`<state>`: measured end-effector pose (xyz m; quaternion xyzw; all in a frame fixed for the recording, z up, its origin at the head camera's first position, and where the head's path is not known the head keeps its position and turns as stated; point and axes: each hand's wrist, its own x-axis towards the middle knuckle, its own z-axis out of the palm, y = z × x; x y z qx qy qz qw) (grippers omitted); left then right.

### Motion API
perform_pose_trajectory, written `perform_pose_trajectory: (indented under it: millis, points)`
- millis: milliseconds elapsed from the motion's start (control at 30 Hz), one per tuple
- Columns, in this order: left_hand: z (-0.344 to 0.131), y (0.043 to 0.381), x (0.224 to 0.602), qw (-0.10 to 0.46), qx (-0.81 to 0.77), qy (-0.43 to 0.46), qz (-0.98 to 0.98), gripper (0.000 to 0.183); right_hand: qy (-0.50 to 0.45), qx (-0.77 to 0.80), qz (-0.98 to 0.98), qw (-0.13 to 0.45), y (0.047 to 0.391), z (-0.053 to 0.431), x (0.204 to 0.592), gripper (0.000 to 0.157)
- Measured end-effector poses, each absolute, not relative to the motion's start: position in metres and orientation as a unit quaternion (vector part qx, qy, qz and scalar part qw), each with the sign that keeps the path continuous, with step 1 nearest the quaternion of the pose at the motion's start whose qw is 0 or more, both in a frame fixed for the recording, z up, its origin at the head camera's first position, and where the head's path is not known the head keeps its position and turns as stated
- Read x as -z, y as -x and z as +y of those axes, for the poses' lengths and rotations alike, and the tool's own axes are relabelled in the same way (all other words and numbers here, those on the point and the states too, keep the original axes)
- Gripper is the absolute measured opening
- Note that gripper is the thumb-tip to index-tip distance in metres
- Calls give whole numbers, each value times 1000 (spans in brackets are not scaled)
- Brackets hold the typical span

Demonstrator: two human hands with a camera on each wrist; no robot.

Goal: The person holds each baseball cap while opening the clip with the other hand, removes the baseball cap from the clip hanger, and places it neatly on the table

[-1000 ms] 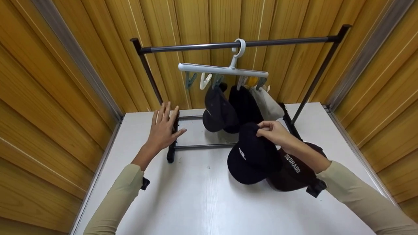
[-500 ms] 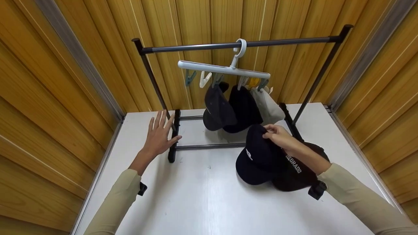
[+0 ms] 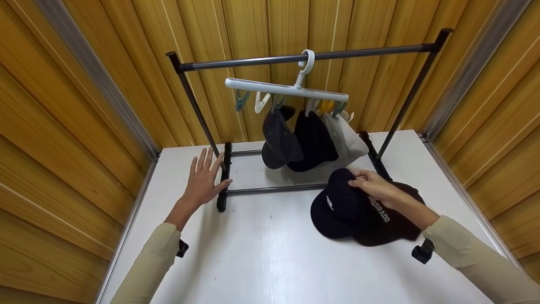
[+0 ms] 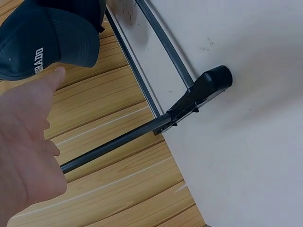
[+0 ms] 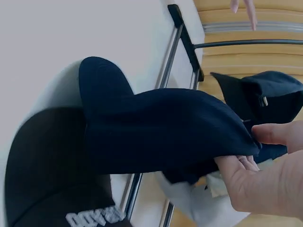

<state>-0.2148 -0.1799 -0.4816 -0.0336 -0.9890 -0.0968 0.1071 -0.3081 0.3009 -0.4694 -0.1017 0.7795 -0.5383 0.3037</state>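
Note:
My right hand [image 3: 373, 185] pinches a navy baseball cap [image 3: 337, 207] by its rear edge, with the brim toward the front left. In the right wrist view, thumb and fingers grip the edge of the navy cap [image 5: 156, 130]. It partly covers a dark brown cap [image 3: 392, 215] lettered COLORADO on the white table; whether the two touch is unclear. My left hand [image 3: 202, 181] is spread and holds nothing, beside the rack's left post. Behind, a dark grey cap [image 3: 280, 141], a black cap [image 3: 314, 143] and a light grey cap [image 3: 346, 139] hang from clips.
The white clip hanger [image 3: 287, 89] hooks over the top bar [image 3: 253, 61] of a dark metal rack. A teal clip [image 3: 241, 101] and a white clip [image 3: 261, 102] on its left hold nothing. Wood-panelled walls enclose the white table [image 3: 253, 253] at the back and sides.
My right hand has moved right and slightly down with the navy cap, which now overlaps more of the brown cap. My left hand has drawn back a little, still spread.

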Motion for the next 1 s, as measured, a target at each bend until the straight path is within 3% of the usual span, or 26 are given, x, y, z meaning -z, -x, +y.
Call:
perform_pose_trajectory:
  millis: [200, 433, 1000]
  points:
    - [-180, 214, 484, 92, 98, 27, -991, 85, 100, 475, 827, 285, 309, 320, 473, 56]
    - [-179, 212, 487, 90, 95, 30, -991, 82, 123, 443, 846, 270, 307, 337, 478, 52]
    - [-179, 202, 492, 88, 116, 31, -989, 78, 126, 433, 842, 295, 307, 382, 483, 49]
